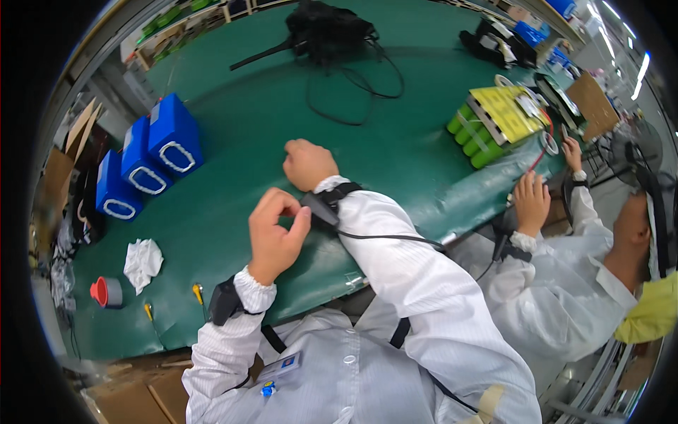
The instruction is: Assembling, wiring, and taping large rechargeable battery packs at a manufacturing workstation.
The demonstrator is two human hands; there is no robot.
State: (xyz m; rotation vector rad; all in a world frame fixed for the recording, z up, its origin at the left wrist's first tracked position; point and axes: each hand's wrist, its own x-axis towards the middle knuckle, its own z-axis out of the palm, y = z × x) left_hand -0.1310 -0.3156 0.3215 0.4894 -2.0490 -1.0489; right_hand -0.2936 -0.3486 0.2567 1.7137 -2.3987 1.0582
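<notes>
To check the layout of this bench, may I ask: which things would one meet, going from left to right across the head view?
Leftmost blue-wrapped pack, middle blue-wrapped pack, rightmost blue-wrapped pack, left hand, right hand, yellow-topped battery pack with green cells, co-worker's farther hand.

White coat [349,392], fine-striped, round buttons | cuffs [256,291] gathered | wrist units [225,302] black, boxy | cable [395,238] black | chest badge [284,368], blue-yellow charm [268,389]
</notes>
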